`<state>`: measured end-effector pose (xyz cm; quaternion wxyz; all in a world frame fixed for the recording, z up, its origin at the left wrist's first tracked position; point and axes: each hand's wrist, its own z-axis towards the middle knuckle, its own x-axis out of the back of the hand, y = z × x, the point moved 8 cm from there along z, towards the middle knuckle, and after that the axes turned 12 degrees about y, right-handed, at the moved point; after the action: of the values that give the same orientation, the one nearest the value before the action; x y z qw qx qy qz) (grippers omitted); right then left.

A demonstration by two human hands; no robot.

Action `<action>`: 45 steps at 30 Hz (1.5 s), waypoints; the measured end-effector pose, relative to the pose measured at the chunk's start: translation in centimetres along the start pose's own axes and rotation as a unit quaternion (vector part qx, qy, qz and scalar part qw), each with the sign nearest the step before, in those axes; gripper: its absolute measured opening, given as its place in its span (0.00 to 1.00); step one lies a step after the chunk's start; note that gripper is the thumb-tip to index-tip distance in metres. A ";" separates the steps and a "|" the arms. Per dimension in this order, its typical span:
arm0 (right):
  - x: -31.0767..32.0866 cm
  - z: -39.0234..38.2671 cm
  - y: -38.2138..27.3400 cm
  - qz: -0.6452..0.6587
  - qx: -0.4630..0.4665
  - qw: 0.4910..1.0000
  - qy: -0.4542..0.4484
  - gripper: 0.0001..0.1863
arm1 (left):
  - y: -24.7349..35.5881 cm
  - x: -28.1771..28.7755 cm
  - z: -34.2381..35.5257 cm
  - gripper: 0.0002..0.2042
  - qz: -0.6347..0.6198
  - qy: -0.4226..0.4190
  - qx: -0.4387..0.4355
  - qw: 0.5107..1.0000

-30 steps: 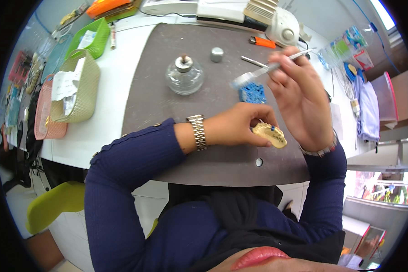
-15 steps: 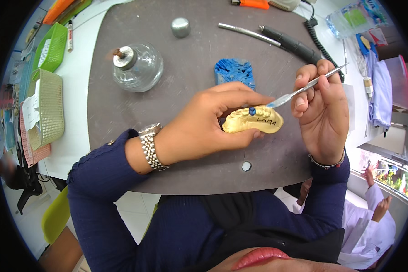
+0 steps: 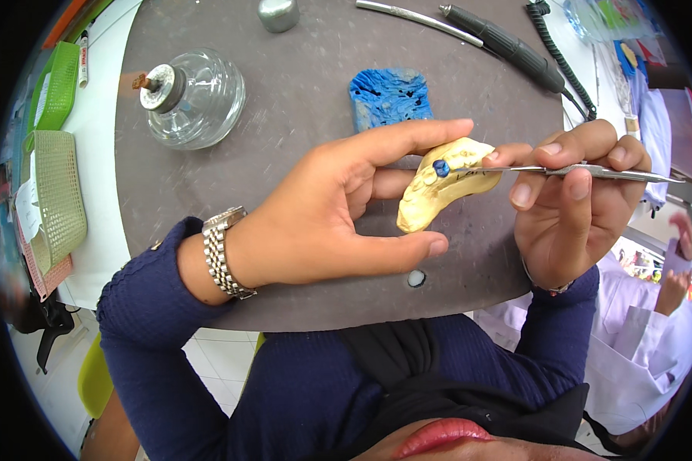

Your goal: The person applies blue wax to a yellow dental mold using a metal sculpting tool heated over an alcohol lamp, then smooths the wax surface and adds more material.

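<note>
My left hand [image 3: 338, 207] holds a yellow dental cast [image 3: 417, 206], tilted with its right end up. The index finger lies along the cast's far side, and the thumb is spread apart from its near side. One tooth on the cast is dark blue [image 3: 440, 168], and handwriting marks its inner face. A slim metal wax carver [image 3: 607, 174] is pinched in the fingers of my right hand [image 3: 573, 211]. Its thin end lies over the cast beside the blue tooth; I cannot tell whether it touches. A right fingertip rests at the cast's right end.
Beyond the hands lies a pitted blue wax block [image 3: 390, 100]. A glass spirit lamp [image 3: 207, 104] stands at left, near a metal cap [image 3: 277, 14]. A black handpiece [image 3: 507, 50] and metal tube [image 3: 415, 21] lie at the back. Baskets [image 3: 60, 196] line the left; another person's white-sleeved arm [image 3: 638, 330] shows at right.
The cast has turned, its right end now raised. My left thumb has come off its near side. The carver has swung nearly level, a thin end now replacing the broad blade at the cast.
</note>
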<state>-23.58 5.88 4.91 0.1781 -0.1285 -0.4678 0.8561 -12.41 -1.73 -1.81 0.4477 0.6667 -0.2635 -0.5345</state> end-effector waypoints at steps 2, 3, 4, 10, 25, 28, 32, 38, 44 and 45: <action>0.1 0.0 -0.1 0.008 0.018 1.000 0.004 0.14 | 0.0 0.0 0.0 0.38 -0.011 0.002 -0.014 1.000; 0.1 0.0 -0.1 0.010 0.019 1.000 0.006 0.14 | 0.0 0.0 -0.1 0.39 -0.016 0.003 -0.021 1.000; 0.2 0.0 -0.2 0.010 0.021 1.000 0.009 0.14 | 0.0 0.1 0.0 0.39 -0.012 0.001 -0.019 1.000; 0.1 -0.2 -0.5 -0.015 0.026 1.000 -0.005 0.14 | 0.6 0.2 0.1 0.40 0.041 0.007 -0.058 0.997; -0.4 -0.4 -0.9 -0.049 0.059 0.996 -0.035 0.16 | 1.0 0.7 0.0 0.40 0.094 0.028 -0.085 0.992; -0.4 -0.4 -0.8 -0.050 0.061 0.996 -0.041 0.17 | 1.0 0.7 0.0 0.40 0.103 0.027 -0.087 0.991; -0.4 -0.3 -0.8 -0.055 0.058 0.996 -0.041 0.17 | 1.1 0.6 0.1 0.39 0.099 0.031 -0.091 0.990; -0.5 -0.4 -1.0 -0.058 0.053 0.996 -0.032 0.15 | 1.2 0.6 0.0 0.39 0.098 0.030 -0.087 0.991; -0.3 -0.5 -0.7 -0.049 0.047 0.998 -0.019 0.14 | 1.1 0.6 0.1 0.39 0.102 0.030 -0.086 0.991; -0.3 -0.5 -0.7 -0.047 0.048 0.997 -0.021 0.15 | 1.1 0.6 0.1 0.39 0.103 0.029 -0.087 0.990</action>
<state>-23.00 6.47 5.29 0.2144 -0.0793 -0.4351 0.8709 -12.17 -2.77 -1.11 0.5639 0.6101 -0.2702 -0.4866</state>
